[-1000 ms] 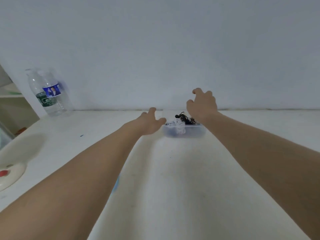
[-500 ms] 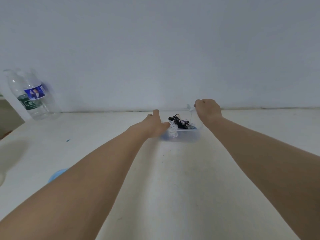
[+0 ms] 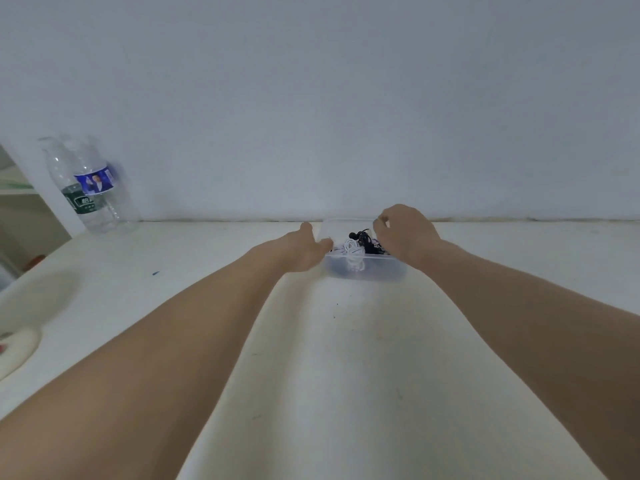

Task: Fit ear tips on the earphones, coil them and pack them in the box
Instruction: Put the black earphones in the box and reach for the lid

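- The right hand (image 3: 403, 233) is over the right end of the box (image 3: 367, 270), its fingers (image 3: 381, 221) curled together at the far rim. They may be pinched on the rim or a thin cable, but what they hold is too small to make out.
- The left hand (image 3: 304, 252) lies against the box's left end wall, thumb tip at the near-left corner. Its fingers are loosely bent around the wall's outside, and how tightly they close cannot be told.
- The earphones (image 3: 356, 245) lie inside the box between the two hands: a white bundle left of centre, a black tangle to the right and slightly further back.
- From the right fingers, the black tangle sits just below and to the left, very near. The white bundle lies just right of the left thumb.
- The right hand is judged nearer the black set and the left nearer the white, so the coming reach should be a short dip down and inward.
- The clear box stands on the worktop (image 3: 346, 358) close to the wall, its long axis running left to right across the person.
- The cables are bunched, showing no clear long axis or pointing direction.
- A water bottle (image 3: 90, 188) stands well apart at the far left.
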`<state>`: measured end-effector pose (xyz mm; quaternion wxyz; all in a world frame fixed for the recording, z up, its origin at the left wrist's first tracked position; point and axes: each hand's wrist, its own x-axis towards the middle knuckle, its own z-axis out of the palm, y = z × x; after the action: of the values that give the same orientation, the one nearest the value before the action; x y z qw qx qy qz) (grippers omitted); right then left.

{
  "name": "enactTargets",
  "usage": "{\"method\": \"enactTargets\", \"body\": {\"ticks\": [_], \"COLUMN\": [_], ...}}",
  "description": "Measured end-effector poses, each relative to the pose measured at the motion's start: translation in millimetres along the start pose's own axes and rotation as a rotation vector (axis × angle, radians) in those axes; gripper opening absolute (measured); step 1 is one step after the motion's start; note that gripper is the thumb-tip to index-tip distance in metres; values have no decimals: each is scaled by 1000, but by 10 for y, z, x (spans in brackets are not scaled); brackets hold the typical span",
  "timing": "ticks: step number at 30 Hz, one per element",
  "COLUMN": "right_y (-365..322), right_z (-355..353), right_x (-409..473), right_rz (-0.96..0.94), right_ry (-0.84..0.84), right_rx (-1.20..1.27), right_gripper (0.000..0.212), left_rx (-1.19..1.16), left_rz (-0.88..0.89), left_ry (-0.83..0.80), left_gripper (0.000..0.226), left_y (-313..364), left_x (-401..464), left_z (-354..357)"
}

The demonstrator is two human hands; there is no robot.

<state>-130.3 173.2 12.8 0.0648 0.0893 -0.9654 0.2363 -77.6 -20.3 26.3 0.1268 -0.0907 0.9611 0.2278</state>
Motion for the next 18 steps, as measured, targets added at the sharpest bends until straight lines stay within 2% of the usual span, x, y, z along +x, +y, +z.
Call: {"method": "enactTargets", "body": {"ticks": [2,4,8,10,13,14,18], "right_y": [-168,-361,-732,-866,-991,-1004,-1000], "right_z": [-5,5,91,181,293,328,433], "right_x": [-95,-207,-527,-658,-838,-896,-1021], "right_rz": [-85,-148,-194,-172,-101,-85,-30], "right_ry": [54,38,-112,-269,-583,-640,-670], "right_rx": [42,114,235,236,224,223,243], "right_gripper": [29,26,27,26,30,33,39], "left_rx": [77,207,529,614,626,619,571], "left_rz": [-59,-140,-308,-397,-476,-476,-453], "left_ry": [16,3,-148,-204,-235,-232,-185], "left_gripper": [66,64,72,82,100,102,104], "left_y": [-111,-235,-431,-575,-807,-861,-940], "left_x": [-80,-195,-610,-783,-908,-928,-998], "left_z": [-117,-227,-295,-232,-95,-53,20]}}
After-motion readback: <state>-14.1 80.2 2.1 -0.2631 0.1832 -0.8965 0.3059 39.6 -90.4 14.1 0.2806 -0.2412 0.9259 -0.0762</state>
